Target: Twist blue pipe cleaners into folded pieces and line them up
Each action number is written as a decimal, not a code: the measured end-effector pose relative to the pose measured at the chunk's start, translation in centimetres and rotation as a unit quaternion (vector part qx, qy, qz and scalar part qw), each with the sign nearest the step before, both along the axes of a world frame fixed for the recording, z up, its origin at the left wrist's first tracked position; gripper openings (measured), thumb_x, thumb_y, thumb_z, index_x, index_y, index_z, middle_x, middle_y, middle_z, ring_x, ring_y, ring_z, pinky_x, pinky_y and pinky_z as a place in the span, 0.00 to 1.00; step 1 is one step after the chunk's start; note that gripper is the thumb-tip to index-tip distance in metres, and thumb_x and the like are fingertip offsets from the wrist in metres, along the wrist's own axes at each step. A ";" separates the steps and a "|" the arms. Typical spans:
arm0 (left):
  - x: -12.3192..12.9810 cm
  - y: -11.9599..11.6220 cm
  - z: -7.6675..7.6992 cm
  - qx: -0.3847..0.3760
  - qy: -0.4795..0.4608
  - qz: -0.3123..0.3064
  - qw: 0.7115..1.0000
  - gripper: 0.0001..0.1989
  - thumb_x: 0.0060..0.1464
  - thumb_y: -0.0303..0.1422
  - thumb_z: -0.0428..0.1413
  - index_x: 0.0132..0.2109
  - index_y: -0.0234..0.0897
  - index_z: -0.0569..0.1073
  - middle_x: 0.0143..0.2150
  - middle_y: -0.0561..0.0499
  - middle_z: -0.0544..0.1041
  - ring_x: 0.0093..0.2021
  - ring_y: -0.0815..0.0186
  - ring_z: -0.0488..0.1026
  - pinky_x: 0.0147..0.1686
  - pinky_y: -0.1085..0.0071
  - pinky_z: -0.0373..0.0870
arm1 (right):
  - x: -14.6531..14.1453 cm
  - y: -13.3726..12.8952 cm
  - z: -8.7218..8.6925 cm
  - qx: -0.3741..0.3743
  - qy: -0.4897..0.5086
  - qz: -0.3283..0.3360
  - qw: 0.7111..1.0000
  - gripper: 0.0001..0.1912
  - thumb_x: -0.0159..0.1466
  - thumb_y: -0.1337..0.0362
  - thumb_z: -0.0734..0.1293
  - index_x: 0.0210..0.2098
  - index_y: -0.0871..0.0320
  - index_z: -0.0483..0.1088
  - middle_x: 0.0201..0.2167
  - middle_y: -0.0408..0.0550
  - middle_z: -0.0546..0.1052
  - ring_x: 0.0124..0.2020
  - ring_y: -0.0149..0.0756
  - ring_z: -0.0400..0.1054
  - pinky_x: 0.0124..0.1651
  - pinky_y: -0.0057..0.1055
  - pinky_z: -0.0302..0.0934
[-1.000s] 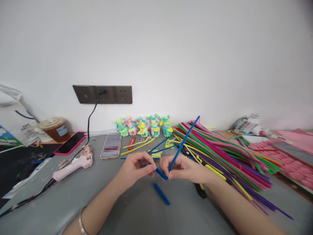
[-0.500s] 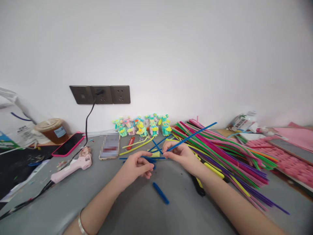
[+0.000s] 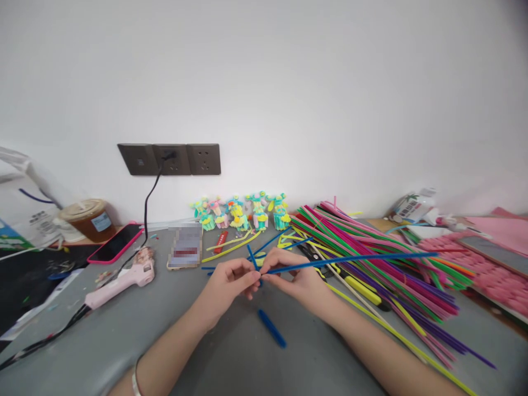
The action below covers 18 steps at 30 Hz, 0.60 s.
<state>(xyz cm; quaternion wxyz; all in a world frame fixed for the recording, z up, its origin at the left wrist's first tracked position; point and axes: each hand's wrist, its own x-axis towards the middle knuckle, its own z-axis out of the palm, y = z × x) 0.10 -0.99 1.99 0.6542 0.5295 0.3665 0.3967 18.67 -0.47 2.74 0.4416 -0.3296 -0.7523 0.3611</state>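
Note:
Between the thumb and fingers of my left hand [image 3: 233, 280] is the end of a blue pipe cleaner, near the middle of the grey table [image 3: 223, 352]. My right hand [image 3: 291, 272] pinches a long blue pipe cleaner [image 3: 371, 257], which stretches off to the right over the colourful bundle. The fingertips of both hands meet. A short blue piece [image 3: 272, 328] lies just in front of them. More blue and yellow stems lie behind the hands, partly hidden by the fingers.
Several small colourful figures [image 3: 237, 213] stand by the wall. Left are a pink glue gun [image 3: 117, 286], two phones and a lidded cup [image 3: 88, 220]. A large pipe cleaner bundle [image 3: 371, 247] and yellow-black cutters [image 3: 363, 290] lie right.
My right hand has moved left and down to meet my left hand. The long blue stem has swung lower and points further right. More of the cutters and yellow stems shows.

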 end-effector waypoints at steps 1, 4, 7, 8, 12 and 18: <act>0.0 0.0 0.0 -0.003 -0.005 0.004 1.000 0.13 0.50 0.40 0.62 0.30 0.33 0.73 0.25 0.53 0.72 0.24 0.73 0.66 0.24 0.78 0.64 | 0.0 0.0 0.0 0.004 0.002 0.004 1.000 0.07 0.62 0.60 0.68 0.32 0.57 0.74 0.28 0.47 0.74 0.30 0.36 0.68 0.32 0.31 0.61; 0.0 0.0 -0.1 -0.009 -0.014 0.026 1.000 0.14 0.49 0.41 0.63 0.31 0.33 0.73 0.25 0.54 0.71 0.25 0.73 0.65 0.24 0.78 0.63 | 0.2 0.3 -0.1 0.023 0.016 0.015 0.999 0.05 0.62 0.62 0.69 0.34 0.57 0.77 0.30 0.49 0.77 0.33 0.38 0.70 0.38 0.34 0.64; 0.1 0.0 -0.1 -0.022 -0.016 0.037 0.999 0.15 0.48 0.41 0.64 0.31 0.33 0.73 0.25 0.54 0.70 0.25 0.73 0.65 0.23 0.79 0.63 | 0.3 0.5 -0.4 0.039 0.031 0.023 0.999 0.05 0.62 0.64 0.70 0.35 0.56 0.78 0.31 0.50 0.78 0.34 0.38 0.72 0.39 0.35 0.65; 0.1 0.0 0.0 -0.029 -0.018 0.036 0.999 0.15 0.48 0.41 0.64 0.31 0.33 0.73 0.25 0.54 0.70 0.25 0.73 0.64 0.23 0.79 0.63 | 0.3 0.5 -0.5 0.043 0.032 0.025 0.998 0.05 0.61 0.64 0.70 0.35 0.56 0.78 0.32 0.50 0.78 0.34 0.38 0.72 0.39 0.34 0.66; 0.1 -0.1 0.2 -0.044 -0.034 0.021 0.998 0.15 0.47 0.41 0.64 0.30 0.34 0.72 0.24 0.54 0.69 0.25 0.73 0.63 0.21 0.80 0.59 | 0.1 0.4 -0.6 0.020 0.044 0.017 0.999 0.05 0.61 0.62 0.71 0.34 0.57 0.77 0.31 0.49 0.77 0.34 0.37 0.71 0.38 0.33 0.65; 0.0 -0.3 0.5 -0.029 -0.009 -0.009 1.000 0.15 0.48 0.41 0.63 0.28 0.33 0.72 0.25 0.54 0.70 0.23 0.74 0.60 0.21 0.78 0.57 | 0.2 0.5 -0.4 -0.104 0.138 0.052 0.984 0.08 0.58 0.59 0.73 0.30 0.57 0.75 0.31 0.46 0.77 0.34 0.35 0.72 0.39 0.31 0.66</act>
